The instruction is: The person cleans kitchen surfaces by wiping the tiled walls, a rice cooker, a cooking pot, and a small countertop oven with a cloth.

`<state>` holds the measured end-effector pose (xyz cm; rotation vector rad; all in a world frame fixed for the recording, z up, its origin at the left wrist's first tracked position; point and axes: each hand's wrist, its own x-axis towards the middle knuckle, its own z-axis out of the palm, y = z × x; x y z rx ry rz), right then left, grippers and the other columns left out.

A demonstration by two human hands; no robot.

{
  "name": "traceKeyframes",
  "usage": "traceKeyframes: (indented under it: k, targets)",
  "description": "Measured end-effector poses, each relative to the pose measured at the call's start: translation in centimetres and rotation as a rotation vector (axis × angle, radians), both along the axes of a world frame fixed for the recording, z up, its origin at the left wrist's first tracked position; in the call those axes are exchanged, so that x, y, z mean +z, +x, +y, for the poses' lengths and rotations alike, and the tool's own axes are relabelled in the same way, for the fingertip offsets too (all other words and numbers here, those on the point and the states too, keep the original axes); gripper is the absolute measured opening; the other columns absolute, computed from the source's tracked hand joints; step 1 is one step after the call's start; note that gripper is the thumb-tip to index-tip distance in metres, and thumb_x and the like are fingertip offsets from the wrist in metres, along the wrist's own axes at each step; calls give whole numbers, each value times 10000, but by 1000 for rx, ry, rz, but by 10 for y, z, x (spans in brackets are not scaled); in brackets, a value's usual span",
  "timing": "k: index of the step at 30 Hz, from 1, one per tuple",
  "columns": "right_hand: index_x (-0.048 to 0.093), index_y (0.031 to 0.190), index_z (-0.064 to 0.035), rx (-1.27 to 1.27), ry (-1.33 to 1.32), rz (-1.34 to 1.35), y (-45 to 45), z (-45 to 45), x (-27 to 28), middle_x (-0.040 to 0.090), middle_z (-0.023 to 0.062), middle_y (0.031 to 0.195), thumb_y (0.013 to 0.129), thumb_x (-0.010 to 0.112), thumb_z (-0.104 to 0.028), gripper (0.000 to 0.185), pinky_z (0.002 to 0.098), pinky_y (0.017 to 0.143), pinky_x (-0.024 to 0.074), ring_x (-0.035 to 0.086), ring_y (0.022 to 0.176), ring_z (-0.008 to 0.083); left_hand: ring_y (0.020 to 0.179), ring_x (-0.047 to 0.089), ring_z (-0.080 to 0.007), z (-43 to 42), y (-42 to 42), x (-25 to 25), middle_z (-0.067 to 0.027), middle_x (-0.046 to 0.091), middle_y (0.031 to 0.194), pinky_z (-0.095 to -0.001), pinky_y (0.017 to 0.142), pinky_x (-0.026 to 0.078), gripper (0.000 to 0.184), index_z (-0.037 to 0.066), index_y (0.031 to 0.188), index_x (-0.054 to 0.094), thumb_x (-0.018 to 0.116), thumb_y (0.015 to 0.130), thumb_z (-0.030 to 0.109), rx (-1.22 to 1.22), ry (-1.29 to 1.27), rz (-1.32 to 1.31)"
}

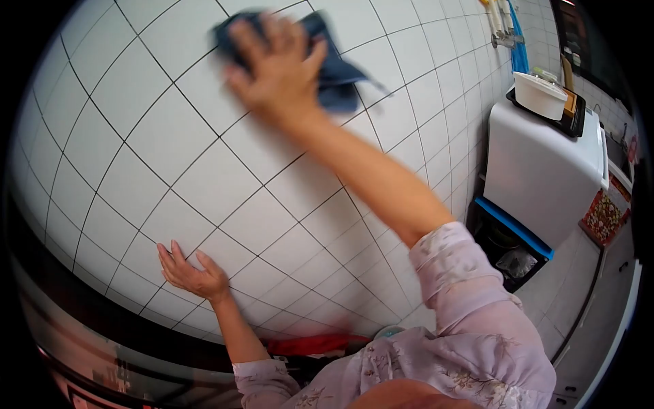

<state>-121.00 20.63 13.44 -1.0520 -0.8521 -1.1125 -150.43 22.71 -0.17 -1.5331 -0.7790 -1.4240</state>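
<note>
High on the white tiled wall (pixel 225 170), my right hand (pixel 279 75) holds a dark blue cloth (pixel 337 85) against the tiles. The fingers spread over the cloth, and both are smeared by motion. One corner of the cloth trails off to the right of the hand. Lower down and to the left, my left hand (pixel 194 273) rests on the same wall with its fingers stretched out and nothing in them.
A dark frame (pixel 122 300) runs along the wall's lower left side. On the right stands a white appliance (pixel 545 163) with a white tub (pixel 539 95) on a black tray (pixel 575 123). Below it is a blue-edged black box (pixel 511 238). Something red (pixel 317 344) lies near my body.
</note>
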Motion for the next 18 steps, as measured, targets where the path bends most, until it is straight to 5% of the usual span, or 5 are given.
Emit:
traceKeyframes:
  k: [5,9,14,16,18]
  targets:
    - [463,1266,-333,249,-180,-415,-106,-7,-69,315,62,1423,744,613,-480,562,650,964,166,279,1306,302,1222,389,-349,4,-3,-1,-197,386,1356,-460,998,295,431,9,1243,458,461,885,248,-109,27,-84]
    - [513,1215,-353,305,-195,-647,-92,1,-112,344,5,1419,721,640,-471,523,575,1015,167,329,1294,217,1214,396,-350,3,-6,-2,-211,388,1346,-454,991,308,431,-7,1237,452,462,891,250,-122,38,-82]
    - [571,1179,-309,111,-238,-465,30,-36,-105,432,-13,1356,670,648,-388,521,483,975,261,423,1221,210,1186,424,-349,8,-11,-6,-222,400,1325,-448,954,338,402,-27,1213,454,463,893,218,-153,58,-112]
    - [555,1190,-307,73,-172,-324,84,-38,-107,438,12,1328,664,660,-360,539,524,963,277,414,1217,235,1176,433,-345,8,-12,-6,-219,398,1326,-445,951,340,396,-28,1212,453,455,898,213,-118,64,-102]
    - [529,1226,-160,-6,-31,-117,141,-34,-119,443,96,1316,718,617,-371,557,494,984,267,391,1220,300,1166,441,-340,8,-13,-5,-215,396,1328,-442,948,342,390,-29,1212,452,447,902,208,-78,71,-79]
